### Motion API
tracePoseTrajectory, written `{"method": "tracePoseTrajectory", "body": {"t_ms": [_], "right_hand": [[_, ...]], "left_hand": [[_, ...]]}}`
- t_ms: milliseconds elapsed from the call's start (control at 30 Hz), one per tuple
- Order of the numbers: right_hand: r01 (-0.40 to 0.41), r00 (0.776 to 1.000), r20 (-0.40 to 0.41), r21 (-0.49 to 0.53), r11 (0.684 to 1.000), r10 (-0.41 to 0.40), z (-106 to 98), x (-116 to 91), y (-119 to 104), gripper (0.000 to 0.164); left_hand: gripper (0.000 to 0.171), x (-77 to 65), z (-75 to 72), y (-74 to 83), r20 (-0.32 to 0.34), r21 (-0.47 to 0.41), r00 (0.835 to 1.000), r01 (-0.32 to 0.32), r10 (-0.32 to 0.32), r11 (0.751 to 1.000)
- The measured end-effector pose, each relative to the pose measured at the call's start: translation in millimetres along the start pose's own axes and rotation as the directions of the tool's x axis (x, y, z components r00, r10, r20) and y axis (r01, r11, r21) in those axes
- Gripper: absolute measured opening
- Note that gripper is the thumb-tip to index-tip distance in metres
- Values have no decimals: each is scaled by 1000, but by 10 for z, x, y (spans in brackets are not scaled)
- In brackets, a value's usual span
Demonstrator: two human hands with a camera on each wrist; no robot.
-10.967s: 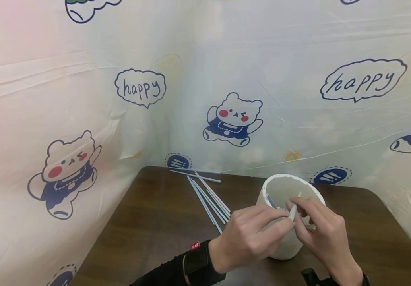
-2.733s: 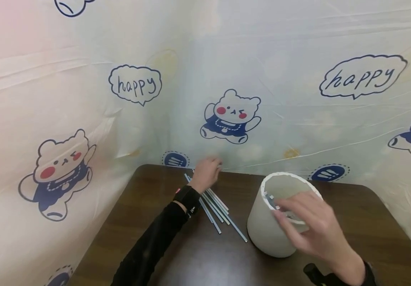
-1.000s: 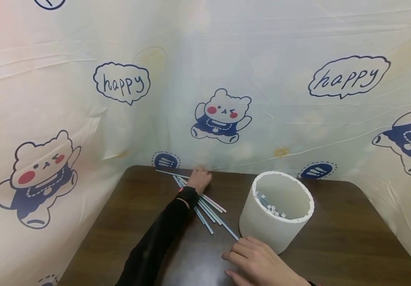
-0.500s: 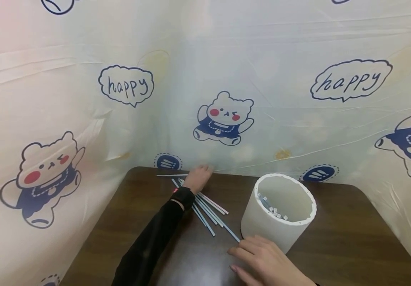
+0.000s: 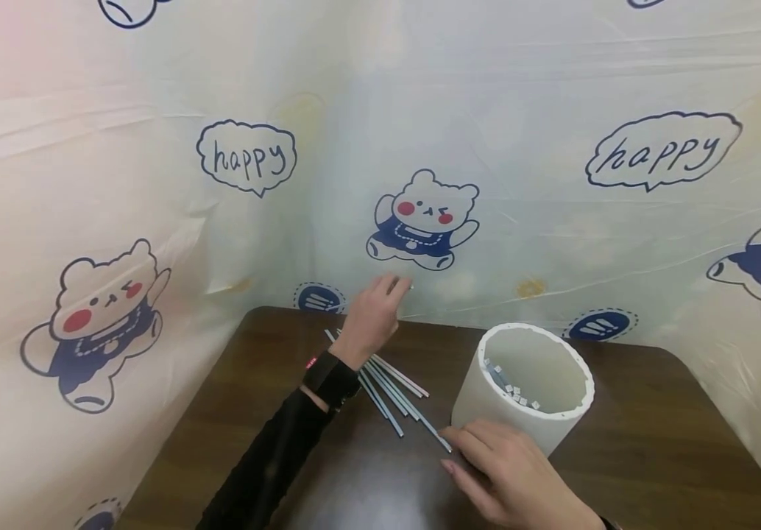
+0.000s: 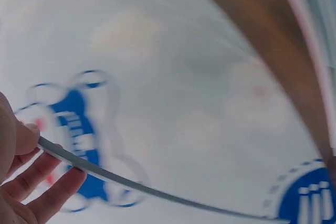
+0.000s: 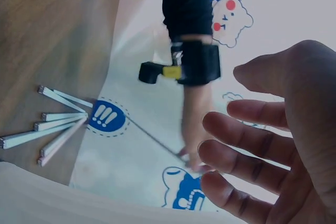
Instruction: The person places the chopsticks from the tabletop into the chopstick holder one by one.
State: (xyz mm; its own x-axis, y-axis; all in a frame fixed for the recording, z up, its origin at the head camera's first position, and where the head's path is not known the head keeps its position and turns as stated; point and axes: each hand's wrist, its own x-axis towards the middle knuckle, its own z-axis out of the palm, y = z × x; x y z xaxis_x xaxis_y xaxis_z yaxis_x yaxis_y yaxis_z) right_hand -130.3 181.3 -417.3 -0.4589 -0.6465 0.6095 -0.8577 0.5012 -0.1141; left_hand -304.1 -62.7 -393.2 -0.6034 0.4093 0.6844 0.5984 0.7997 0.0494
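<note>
My left hand (image 5: 372,313) is raised over the far edge of the table, pinching a thin grey stick (image 6: 142,186) near one end between thumb and fingers. In the head view that hand mostly hides the stick. Below its wrist, several pale blue and pinkish sticks (image 5: 387,390) lie in a loose fan on the table. My right hand (image 5: 513,471) holds nothing; its fingers are spread and slightly bent in front of the white cylindrical container (image 5: 473,390), close to the near end of one stick. Inside the container, several sticks with white square ends (image 5: 516,394) lean against the left wall.
The dark wooden table (image 5: 645,412) has rounded far corners. A pale curtain (image 5: 519,147) printed with bears and "happy" bubbles hangs right behind and beside it. The open-topped container stands right of the stick pile.
Earlier, both hands worked a pale stick over the container. The right hand then came down in front of it. The left hand reached to the back and has now lifted a stick.
</note>
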Motion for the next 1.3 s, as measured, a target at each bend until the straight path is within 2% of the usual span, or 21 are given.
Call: {"method": "tracePoseTrajectory", "body": {"t_ms": [133,300,400,500,600,667,767,833,933,1067,1167,1300], "right_hand": [[-7,999,-38,1,1000,7,-30,37,12,28],[-45,998,-32,5,999,46,-61,59,15,40],[-63,997,-49,14,998,64,-70,66,21,47],[-81,994,-77,9,997,81,-71,76,19,51],[-75,990,-118,-10,997,73,-60,88,12,51],[-64,988,-144,-16,998,62,-55,95,4,51],[-63,984,-167,3,998,62,-54,109,-24,52],[-33,981,-189,38,999,40,-49,124,-49,48],[35,973,-231,95,995,-13,-41,147,-84,38],[139,948,-302,110,984,-100,-36,177,-102,27],[179,936,-325,105,978,-137,-65,198,-104,26],[175,934,-330,80,981,-140,-183,237,-102,27]], "left_hand": [[36,26,-309,183,-151,-57,988,-16,7,998],[25,-52,-688,403,-296,-217,955,-41,-26,975],[24,-147,-878,564,-369,-311,928,-77,-46,947],[25,-257,-1059,739,-439,-377,898,-145,-38,915],[21,-358,-1238,897,-481,-446,876,-219,-26,868],[21,-426,-1351,990,-480,-499,877,-240,-35,833],[23,-521,-1480,1108,-445,-585,893,-237,-63,775],[27,-575,-1523,1174,-419,-640,904,-231,-81,733],[31,-627,-1524,1237,-406,-700,910,-253,-81,668],[32,-650,-1468,1274,-400,-755,914,-288,-66,588],[31,-648,-1450,1289,-398,-776,915,-299,-64,556],[28,-598,-1466,1304,-427,-768,902,-328,-59,550]]}}
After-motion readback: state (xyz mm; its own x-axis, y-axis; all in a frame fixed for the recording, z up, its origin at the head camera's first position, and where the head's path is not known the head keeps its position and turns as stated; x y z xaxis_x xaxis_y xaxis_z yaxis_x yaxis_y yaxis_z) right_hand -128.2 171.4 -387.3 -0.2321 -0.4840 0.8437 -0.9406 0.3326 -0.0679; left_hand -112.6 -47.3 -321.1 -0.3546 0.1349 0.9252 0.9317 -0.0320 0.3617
